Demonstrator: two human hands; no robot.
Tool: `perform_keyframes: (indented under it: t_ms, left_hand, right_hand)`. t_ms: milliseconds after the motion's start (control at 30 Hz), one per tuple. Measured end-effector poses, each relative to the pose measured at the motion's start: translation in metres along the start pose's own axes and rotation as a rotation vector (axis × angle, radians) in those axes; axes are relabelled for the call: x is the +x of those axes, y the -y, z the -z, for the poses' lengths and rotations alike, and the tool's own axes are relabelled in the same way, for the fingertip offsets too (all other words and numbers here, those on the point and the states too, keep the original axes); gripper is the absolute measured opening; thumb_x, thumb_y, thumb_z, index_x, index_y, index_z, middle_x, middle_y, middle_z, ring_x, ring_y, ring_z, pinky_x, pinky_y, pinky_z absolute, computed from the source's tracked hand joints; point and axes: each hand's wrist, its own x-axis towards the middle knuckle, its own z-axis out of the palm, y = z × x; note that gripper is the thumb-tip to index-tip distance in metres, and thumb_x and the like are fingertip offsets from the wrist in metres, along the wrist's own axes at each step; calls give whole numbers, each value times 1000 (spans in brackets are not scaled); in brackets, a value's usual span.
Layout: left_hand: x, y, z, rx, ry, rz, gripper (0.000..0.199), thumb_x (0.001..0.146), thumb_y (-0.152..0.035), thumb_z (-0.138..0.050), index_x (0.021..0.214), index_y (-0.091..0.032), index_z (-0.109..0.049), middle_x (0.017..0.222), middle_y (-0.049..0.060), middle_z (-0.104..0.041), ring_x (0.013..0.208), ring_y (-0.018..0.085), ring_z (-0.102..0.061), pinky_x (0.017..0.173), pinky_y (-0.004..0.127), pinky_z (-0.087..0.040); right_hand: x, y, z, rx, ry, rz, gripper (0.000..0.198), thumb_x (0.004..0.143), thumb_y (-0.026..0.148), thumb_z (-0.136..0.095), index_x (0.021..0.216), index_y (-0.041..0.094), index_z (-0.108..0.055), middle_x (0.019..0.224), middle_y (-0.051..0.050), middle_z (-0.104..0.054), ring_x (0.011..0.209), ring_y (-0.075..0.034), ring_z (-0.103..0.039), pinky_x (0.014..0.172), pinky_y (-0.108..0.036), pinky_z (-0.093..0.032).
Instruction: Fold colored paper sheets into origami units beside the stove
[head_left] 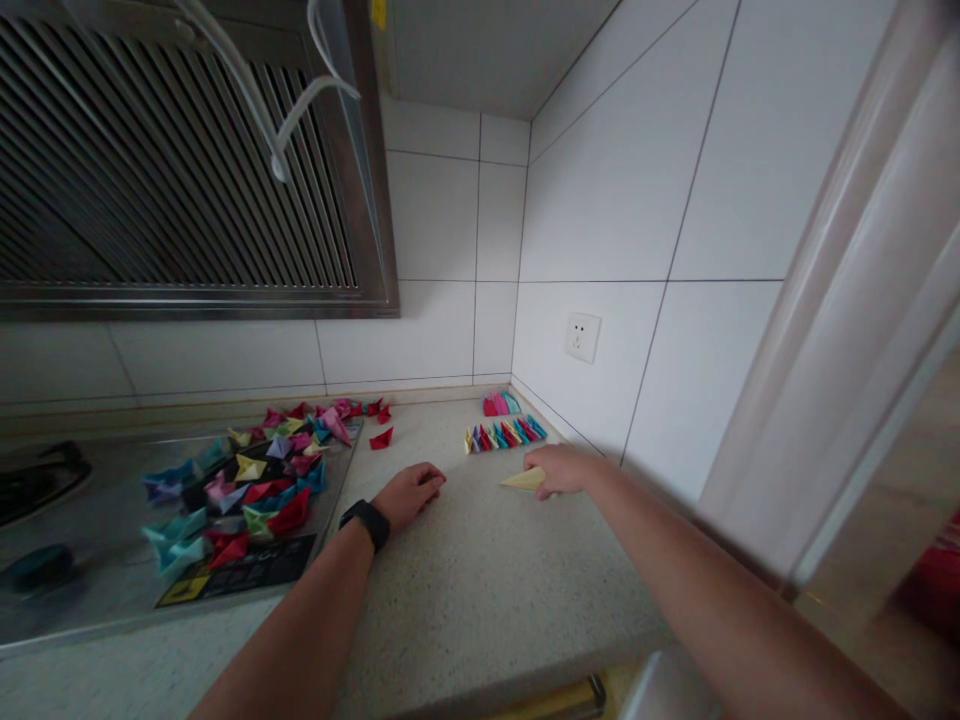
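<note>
Paper fold (523,481), pale yellow, lies on the bench (480,570) under our right hand (561,470), whose grip pinches its right end. Our left hand (409,493) rests loosely curled, holding nothing, to its left. Beyond stands a row of coloured folds (504,436); a heap (247,480) covers the hob at far left.

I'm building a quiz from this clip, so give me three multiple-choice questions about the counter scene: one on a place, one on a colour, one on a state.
1. Where is the row of folded pieces?
A. near the wall corner
B. on the cooktop
C. under the hood

2. What colour is the paper piece at the right hand?
A. red
B. pale yellow
C. blue

3. How is the left hand?
A. raised
B. gripping paper
C. resting on the counter

Answers: 1 A, it lines up below the socket. 2 B, pale yellow under the fingers. 3 C, it lies flat and holds nothing.
</note>
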Motion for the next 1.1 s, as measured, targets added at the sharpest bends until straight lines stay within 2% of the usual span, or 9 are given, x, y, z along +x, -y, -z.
perform_keyframes:
  t_ms: [267, 467, 767, 967, 1100]
  left_hand:
    - [-2, -3, 2, 1, 9, -13, 46, 79, -54, -48, 99, -14, -59, 78, 4, -59, 59, 11, -48, 52, 22, -38]
    - [-1, -1, 2, -29, 14, 0, 46, 78, -54, -50, 98, -14, -58, 77, 3, -58, 60, 11, -48, 52, 22, -38]
    - [1, 1, 1, -52, 16, -8, 44, 78, -52, -50, 97, -13, -58, 77, 4, -58, 62, 12, -50, 53, 22, -39]
    - [0, -1, 1, -73, 11, -3, 47, 78, -55, -50, 98, -13, -57, 77, 4, -57, 61, 11, -49, 53, 21, -38]
    - [0, 0, 1, -72, 18, -2, 46, 77, -55, -50, 97, -14, -57, 76, 3, -57, 61, 11, -48, 52, 21, -38]
  right_hand:
    - [4, -3, -3, 22, 13, -5, 55, 59, 47, -71, 109, 29, -60, 99, 0, -61, 85, -14, -56, 70, -19, -34]
    - [-1, -1, 0, 16, 2, 12, 46, 63, 47, -70, 105, 29, -61, 97, 0, -63, 90, -15, -57, 74, -19, -34]
    - [-2, 3, -3, 1, -34, -18, 45, 65, 47, -69, 106, 31, -61, 101, 0, -62, 95, -17, -57, 78, -21, -35]
    - [-9, 2, -9, 31, -86, 7, 36, 72, 44, -64, 104, 29, -62, 96, 0, -64, 96, -15, -57, 90, -23, -32]
    - [-12, 5, -8, 31, -87, -10, 38, 72, 43, -64, 108, 30, -60, 99, -1, -63, 97, -16, -57, 91, -24, -32]
